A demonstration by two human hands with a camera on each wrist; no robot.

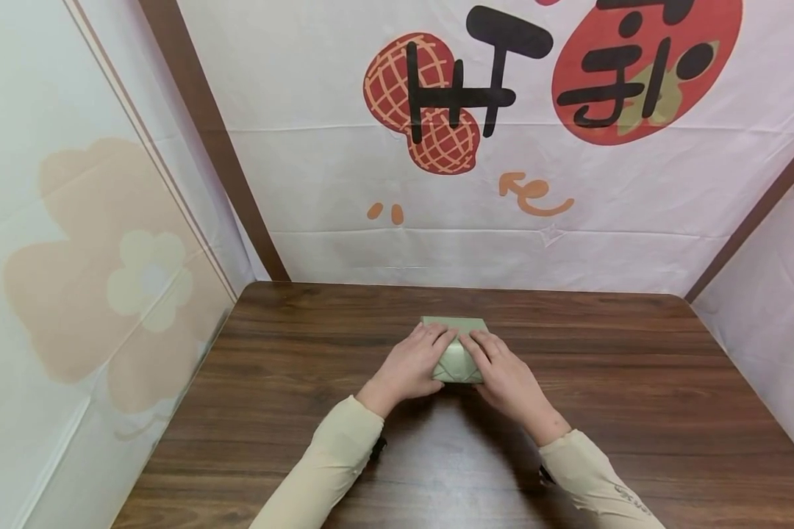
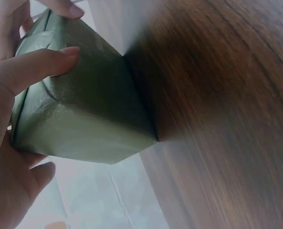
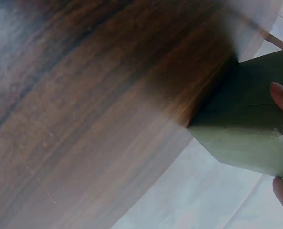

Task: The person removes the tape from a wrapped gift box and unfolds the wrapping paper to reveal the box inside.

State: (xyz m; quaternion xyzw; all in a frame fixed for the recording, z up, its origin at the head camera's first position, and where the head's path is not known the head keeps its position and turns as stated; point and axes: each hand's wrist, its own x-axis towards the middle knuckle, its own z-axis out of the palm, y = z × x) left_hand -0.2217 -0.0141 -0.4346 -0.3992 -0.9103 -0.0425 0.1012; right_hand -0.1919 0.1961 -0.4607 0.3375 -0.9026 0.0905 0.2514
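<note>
A small box wrapped in pale green paper (image 1: pixel 458 364) rests on the wooden table, with folded, creased paper on its near end. My left hand (image 1: pixel 413 363) holds its left side, fingers over the top edge and thumb low by the near end. From the other side my right hand (image 1: pixel 508 379) grips it in much the same way. In the left wrist view, the left thumb lies against the wrapped box (image 2: pixel 84 109). The right wrist view shows only fingertips on the box (image 3: pixel 241 114); the rest of that hand is outside the frame.
The dark brown wood-grain table (image 1: pixel 291 367) extends around the box on all sides. A white printed cloth (image 1: pixel 331 176) hangs behind its far edge, and another cloth with a flower print (image 1: pixel 73 308) hangs on the left.
</note>
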